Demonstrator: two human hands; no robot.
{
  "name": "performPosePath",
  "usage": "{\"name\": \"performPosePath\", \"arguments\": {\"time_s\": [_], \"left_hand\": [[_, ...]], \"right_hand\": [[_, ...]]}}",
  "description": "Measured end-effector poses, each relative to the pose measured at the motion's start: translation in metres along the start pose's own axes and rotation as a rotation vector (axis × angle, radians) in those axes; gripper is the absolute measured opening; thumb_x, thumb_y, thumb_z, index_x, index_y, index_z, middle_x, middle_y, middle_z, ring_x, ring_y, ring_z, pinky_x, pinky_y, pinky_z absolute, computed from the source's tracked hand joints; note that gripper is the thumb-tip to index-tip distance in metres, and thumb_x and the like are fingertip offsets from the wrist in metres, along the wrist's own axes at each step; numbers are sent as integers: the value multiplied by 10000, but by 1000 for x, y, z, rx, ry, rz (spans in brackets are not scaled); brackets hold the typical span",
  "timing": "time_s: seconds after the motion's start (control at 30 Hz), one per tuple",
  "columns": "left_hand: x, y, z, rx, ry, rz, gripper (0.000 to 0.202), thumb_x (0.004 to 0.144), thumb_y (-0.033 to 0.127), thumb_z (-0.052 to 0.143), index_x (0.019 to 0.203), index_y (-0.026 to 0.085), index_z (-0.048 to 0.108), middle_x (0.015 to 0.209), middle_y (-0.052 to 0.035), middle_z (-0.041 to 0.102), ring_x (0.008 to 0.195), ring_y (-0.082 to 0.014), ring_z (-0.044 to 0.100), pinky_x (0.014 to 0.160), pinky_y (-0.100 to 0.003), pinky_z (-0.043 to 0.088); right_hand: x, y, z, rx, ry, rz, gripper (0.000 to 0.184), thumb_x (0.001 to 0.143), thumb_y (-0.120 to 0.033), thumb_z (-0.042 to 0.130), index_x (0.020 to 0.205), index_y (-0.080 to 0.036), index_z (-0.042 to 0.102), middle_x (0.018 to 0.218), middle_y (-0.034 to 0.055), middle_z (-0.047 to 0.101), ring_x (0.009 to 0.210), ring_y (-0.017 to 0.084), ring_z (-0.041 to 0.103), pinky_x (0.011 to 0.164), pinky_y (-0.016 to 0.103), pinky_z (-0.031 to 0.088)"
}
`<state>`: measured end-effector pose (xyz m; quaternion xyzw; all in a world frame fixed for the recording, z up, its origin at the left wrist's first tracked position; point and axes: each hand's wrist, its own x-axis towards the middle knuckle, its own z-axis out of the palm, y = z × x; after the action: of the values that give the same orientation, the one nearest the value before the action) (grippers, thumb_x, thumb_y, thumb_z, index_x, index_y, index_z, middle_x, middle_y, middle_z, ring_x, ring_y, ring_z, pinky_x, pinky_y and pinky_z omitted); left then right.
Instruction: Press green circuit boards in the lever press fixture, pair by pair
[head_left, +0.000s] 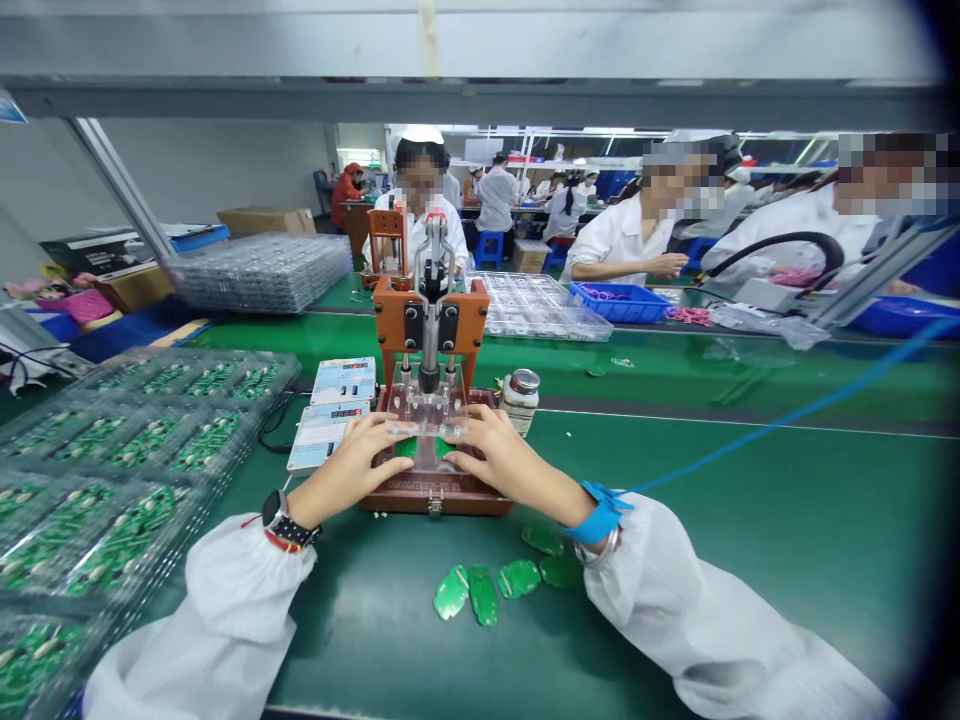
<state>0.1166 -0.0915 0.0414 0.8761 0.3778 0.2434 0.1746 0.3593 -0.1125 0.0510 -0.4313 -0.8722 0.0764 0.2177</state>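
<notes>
The left hand (pixel 352 462) and right hand (pixel 496 455) lay bent fingers on the green board (pixel 407 447) in the fixture (pixel 450 497) at 12 o'clock (light, stiff, likely fragile; take its edges), pinching or not I cannot tell.

Loose white fabric, creased and bunched, covers both arms; the left sleeve (pixel 225 600) and the right sleeve (pixel 675 610) each gather at a cuff just short of the wrist. The left hand (pixel 360 462) is bare. Its wrist carries a black watch (pixel 275 507) with a dark round face, and a thin red band (pixel 276 545) edges it at the cuff. The right hand (pixel 499 455) is bare too. A bright blue wrist strap (pixel 600 517) wraps its wrist, a thin blue cord (pixel 787 412) runs from the strap, and a silvery bracelet (pixel 602 549) shows beneath.
</notes>
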Motion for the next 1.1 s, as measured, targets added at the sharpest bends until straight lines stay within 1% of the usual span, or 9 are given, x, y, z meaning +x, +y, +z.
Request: {"name": "performPosePath", "arguments": {"time_s": [0.13, 0.3, 0.47, 0.53, 0.6, 0.7, 0.8, 0.97, 1.1], "left_hand": [[-1, -1, -2, -3, 11, -24, 441, 904, 344, 549, 1337, 268, 510, 1328, -79, 539, 1247, -262, 430, 1053, -440, 302], [0, -5, -1, -53, -23, -29, 493, 884, 307, 567, 1364, 263, 462, 1359, -71, 515, 1268, -263, 425, 1083, -448, 269], [-3, -6, 5, -153, 55, -36, 492, 872, 291, 573, 1345, 230, 455, 1369, -74, 489, 1278, -242, 419, 1091, -408, 296], [-4, -4, 6, -144, 83, -49, 534, 874, 296, 569, 1378, 233, 404, 1382, -82, 464, 1285, -245, 403, 1090, -412, 300], [-5, -1, 6, -88, 91, -58, 577, 873, 305, 571, 1405, 237, 357, 1379, -93, 452, 1280, -261, 391, 1085, -433, 296], [-4, 3, 4, 29, 89, -48, 588, 859, 293, 584, 1399, 225, 364, 1313, -105, 480, 1245, -286, 388, 1068, -464, 298], [-3, 3, 2, 89, 80, -55, 581, 846, 303, 603, 1379, 224, 384, 1271, -106, 487, 1215, -300, 385, 1042, -475, 319], [-2, 1, 0, 124, 88, -33, 472, 846, 311, 614, 1284, 231, 458, 1265, -98, 487, 1222, -301, 380, 1042, -475, 307], [2, 0, -4, 115, 40, -30, 357, 834, 296, 623, 1169, 222, 527, 1195, -87, 533, 1176, -300, 434, 1023, -478, 315]], "right_hand": [[1, -4, -5, -59, -35, -4, 212, 871, -343, 624, 1017, -202, 682, 1147, 106, 613, 1165, 284, 453, 916, 436, 392], [5, -14, -6, -327, -46, -97, 155, 885, -292, 602, 913, -166, 689, 1011, 128, 658, 1105, 317, 485, 860, 449, 392], [3, -18, 3, -487, 3, -156, 104, 881, -220, 596, 881, -145, 670, 920, 137, 678, 1149, 330, 480, 867, 434, 389], [1, -16, 5, -489, 22, -155, 101, 883, -218, 593, 880, -145, 662, 905, 126, 678, 1148, 331, 482, 859, 431, 395], [-1, -14, 6, -448, 45, -157, 110, 881, -236, 599, 890, -140, 652, 951, 119, 668, 1150, 326, 477, 847, 421, 403], [-4, -11, 6, -311, 69, -150, 140, 878, -262, 613, 948, -143, 639, 1080, 103, 625, 1072, 267, 508, 805, 375, 421], [-5, -10, 6, -233, 80, -126, 135, 880, -251, 612, 969, -153, 638, 1048, 85, 621, 999, 229, 517, 782, 353, 419], [-2, -11, 4, -275, 75, -144, 106, 877, -241, 607, 917, -156, 658, 1004, 89, 637, 981, 258, 510, 760, 384, 418], [-5, -14, 11, -271, 106, -133, 139, 889, -215, 573, 955, -126, 656, 956, 100, 654, 1046, 300, 494, 812, 436, 429]]}}
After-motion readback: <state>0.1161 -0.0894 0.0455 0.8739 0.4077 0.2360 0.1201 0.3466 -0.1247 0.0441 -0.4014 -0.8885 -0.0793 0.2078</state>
